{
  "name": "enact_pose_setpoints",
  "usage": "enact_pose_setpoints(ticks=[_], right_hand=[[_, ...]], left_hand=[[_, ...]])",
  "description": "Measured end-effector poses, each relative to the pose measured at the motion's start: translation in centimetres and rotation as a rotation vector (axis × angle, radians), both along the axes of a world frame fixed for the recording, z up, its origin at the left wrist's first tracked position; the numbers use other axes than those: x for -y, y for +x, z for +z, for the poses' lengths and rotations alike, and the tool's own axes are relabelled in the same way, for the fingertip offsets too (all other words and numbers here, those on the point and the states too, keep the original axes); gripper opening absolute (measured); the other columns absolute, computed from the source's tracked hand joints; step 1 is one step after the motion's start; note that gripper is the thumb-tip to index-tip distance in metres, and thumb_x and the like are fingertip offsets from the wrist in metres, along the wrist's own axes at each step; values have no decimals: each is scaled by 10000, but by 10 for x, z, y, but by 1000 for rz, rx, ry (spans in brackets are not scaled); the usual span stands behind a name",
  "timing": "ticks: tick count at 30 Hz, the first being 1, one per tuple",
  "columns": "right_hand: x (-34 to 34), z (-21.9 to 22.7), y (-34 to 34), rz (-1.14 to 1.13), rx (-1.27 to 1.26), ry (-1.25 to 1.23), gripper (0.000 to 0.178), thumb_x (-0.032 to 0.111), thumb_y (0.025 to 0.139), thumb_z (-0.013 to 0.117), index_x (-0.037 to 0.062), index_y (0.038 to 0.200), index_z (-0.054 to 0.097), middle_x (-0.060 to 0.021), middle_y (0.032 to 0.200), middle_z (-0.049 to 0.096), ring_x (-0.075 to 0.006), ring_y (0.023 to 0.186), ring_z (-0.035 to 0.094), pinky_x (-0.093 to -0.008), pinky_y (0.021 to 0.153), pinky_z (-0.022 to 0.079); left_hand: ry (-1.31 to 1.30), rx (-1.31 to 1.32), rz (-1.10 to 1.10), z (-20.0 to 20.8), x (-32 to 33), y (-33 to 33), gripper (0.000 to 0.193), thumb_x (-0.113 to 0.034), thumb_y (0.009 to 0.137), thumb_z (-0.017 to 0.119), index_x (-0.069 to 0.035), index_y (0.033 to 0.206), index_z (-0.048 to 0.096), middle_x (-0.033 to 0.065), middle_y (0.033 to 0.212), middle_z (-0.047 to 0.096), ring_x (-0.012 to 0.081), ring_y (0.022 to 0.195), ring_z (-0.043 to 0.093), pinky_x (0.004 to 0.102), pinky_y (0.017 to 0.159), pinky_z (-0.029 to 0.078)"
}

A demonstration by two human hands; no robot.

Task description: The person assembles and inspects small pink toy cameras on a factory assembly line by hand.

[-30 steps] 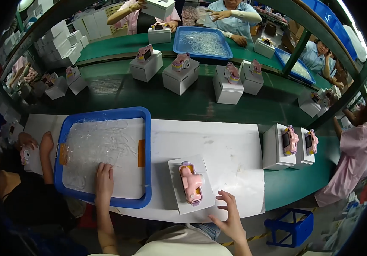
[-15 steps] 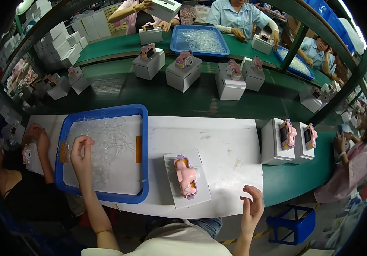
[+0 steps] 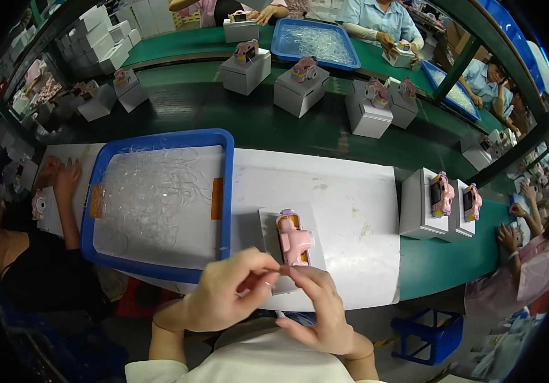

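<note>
In front of me a pink toy camera (image 3: 295,240) with purple ends and a yellow inside lies on a white box (image 3: 318,249). My left hand (image 3: 231,290) is closed in a pinch just in front of the box. What its fingertips hold, if anything, is too small to make out. My right hand (image 3: 320,309) meets those fingertips with its forefinger, while its thumb stands apart. Both hands hide the box's near end. To the left, a blue-rimmed tray (image 3: 226,191) holds a tangle of clear thin plastic loops (image 3: 153,198).
Two white boxes (image 3: 418,210) topped with pink toy cameras (image 3: 442,195) stand at the right. More boxes line the green conveyor (image 3: 191,115) beyond the white work surface (image 3: 364,210). Co-workers sit opposite and on both sides. A blue stool (image 3: 429,335) stands low at right.
My left hand has come from over the tray to the middle, and my right hand has moved left to meet it. The view has shifted, with the toy camera staying on its box.
</note>
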State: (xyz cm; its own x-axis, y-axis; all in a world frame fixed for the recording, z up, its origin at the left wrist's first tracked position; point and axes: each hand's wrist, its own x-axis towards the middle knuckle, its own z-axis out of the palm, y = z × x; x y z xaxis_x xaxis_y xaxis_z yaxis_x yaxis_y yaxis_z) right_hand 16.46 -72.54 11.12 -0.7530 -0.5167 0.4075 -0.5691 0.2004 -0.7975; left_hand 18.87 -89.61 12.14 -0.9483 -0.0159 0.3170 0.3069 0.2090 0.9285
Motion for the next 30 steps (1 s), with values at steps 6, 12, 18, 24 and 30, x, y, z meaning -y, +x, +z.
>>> enact_pose_setpoints(ticks=[6, 12, 18, 24, 30], right_hand=[[6, -7, -7, 114, 192, 9, 196, 27, 710, 597, -19, 900, 584, -90, 751, 578, -154, 620, 468, -239, 580, 396], [-6, 3, -8, 39, 618, -425, 57, -11, 733, 546, -21, 750, 599, -53, 589, 560, -105, 553, 406, -195, 534, 344], [1, -10, -16, 176, 612, -629, 70, -32, 726, 530, -13, 713, 597, -69, 619, 596, -99, 506, 388, -192, 535, 338], [-13, -12, -17, 379, 653, -526, 62, -32, 721, 538, -4, 704, 591, -85, 651, 611, -107, 498, 403, -199, 528, 350], [-14, -3, 1, 390, 867, -505, 107, -45, 726, 521, 11, 645, 562, -105, 556, 589, -123, 407, 350, -214, 412, 320]], left_hand=[[-22, -79, -45, -10, 3, 4, 168, 67, 715, 570, -21, 851, 526, 27, 681, 509, 81, 494, 398, 178, 436, 312], [324, 43, -57, -36, 25, 1, 130, 66, 717, 562, -22, 803, 519, 31, 676, 500, 90, 530, 375, 181, 485, 299], [781, 124, -264, -45, 34, -5, 85, 48, 730, 554, -22, 762, 520, 27, 665, 486, 109, 561, 353, 186, 532, 282], [758, 68, -498, -51, 36, 3, 60, 4, 741, 578, -24, 754, 527, 20, 645, 484, 124, 573, 366, 209, 540, 300], [273, 118, -484, -50, 22, 12, 157, -61, 688, 630, 12, 803, 552, 86, 731, 525, 215, 607, 487, 276, 573, 404]])
